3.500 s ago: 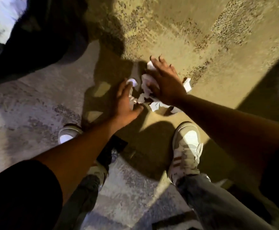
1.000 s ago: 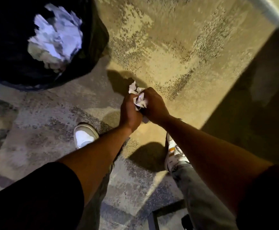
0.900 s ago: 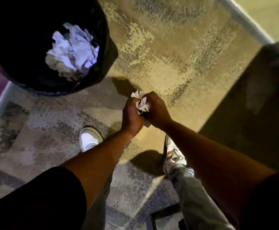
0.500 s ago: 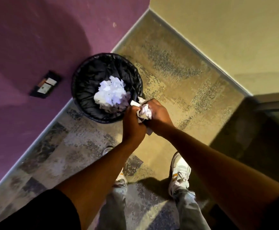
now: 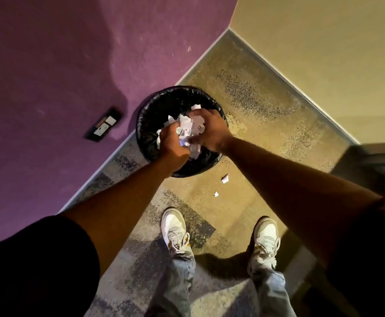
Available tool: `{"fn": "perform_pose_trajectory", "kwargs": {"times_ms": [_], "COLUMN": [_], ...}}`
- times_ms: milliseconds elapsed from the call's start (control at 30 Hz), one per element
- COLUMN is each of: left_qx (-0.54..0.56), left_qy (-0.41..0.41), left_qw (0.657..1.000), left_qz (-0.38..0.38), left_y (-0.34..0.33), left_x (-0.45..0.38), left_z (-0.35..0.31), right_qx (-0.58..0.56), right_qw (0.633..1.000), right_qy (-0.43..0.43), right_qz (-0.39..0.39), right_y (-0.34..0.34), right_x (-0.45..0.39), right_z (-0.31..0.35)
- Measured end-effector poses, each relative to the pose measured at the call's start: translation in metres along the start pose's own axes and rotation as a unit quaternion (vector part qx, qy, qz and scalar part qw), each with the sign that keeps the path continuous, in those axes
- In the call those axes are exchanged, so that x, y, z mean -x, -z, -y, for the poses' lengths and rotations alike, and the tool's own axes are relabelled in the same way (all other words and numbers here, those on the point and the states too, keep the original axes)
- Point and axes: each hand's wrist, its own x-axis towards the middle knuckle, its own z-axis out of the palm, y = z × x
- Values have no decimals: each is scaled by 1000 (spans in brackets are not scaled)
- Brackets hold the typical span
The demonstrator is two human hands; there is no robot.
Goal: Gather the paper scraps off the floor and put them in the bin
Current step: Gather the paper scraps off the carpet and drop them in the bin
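Over the bin (image 5: 212, 167), where half a second earlier they stood just short of it, both hands, left (image 5: 173, 145) and right (image 5: 212, 129), loosely cupped the scraps (image 5: 188, 126), while two strays (image 5: 225, 178) lay on the floor (image 5: 255, 106) nearby, so more gathering remained.

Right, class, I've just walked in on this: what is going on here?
A person stands over a black-lined bin in the corner of a room, with both hands above its opening. The left hand and right hand press a wad of white paper scraps between them, not yet let go. Two small scraps lie on the carpet between the bin and the person's shoes.
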Motion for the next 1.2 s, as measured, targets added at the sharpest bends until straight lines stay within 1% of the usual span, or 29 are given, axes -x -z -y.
{"fn": "perform_pose_trajectory", "kwargs": {"times_ms": [100, 233, 267, 367, 433, 567, 633, 700, 800, 933, 1000, 1067, 1200], "left_qx": [-23, 27, 35, 17, 19, 80, 96, 104, 101, 53, 22, -7, -96], "left_qy": [8, 70, 75, 49, 50, 79, 79, 76, 73, 86, 99, 107, 112], "left_qw": [1000, 997, 997, 998, 998, 994, 992, 990, 990, 988, 988, 988, 984], "left_qz": [1, -6, -13, -25, -17, 11, 36, 57, 69, 113, 118, 114, 99], "left_y": [14, 27, 28, 25, 17, -16, -44, -63, -89, -139, -169, -198, -252], "left_x": [-2, 0, 3, 11, 14, 18, 16, 26, 46, 53, 46, 38, 11], "left_z": [13, 27, 29, 35, 40, 49, 64, 57, 33, 44, 58, 74, 123], "right_qx": [-8, 49, 36, -15, -20, -40, -50, -46, -42, -39, -27, -3, 5], "right_qw": [999, 997, 997, 995, 994, 988, 984, 981, 983, 986, 989, 994, 996], "right_qy": [-28, -44, -51, -58, -55, -42, -59, -80, -110, -146, -140, -113, -89], "right_qz": [-28, -47, -49, -75, -94, -145, -162, -170, -141, -65, -30, -9, -3], "right_y": [-3, -7, -9, -11, -7, 1, 5, 7, 9, 1, -8, -21, -59], "right_x": [-5, 5, 7, 11, 17, 34, 46, 61, 79, 85, 83, 80, 64], "right_z": [-2, -9, -12, -18, -17, -33, -52, -73, -110, -161, -189, -214, -265]}}
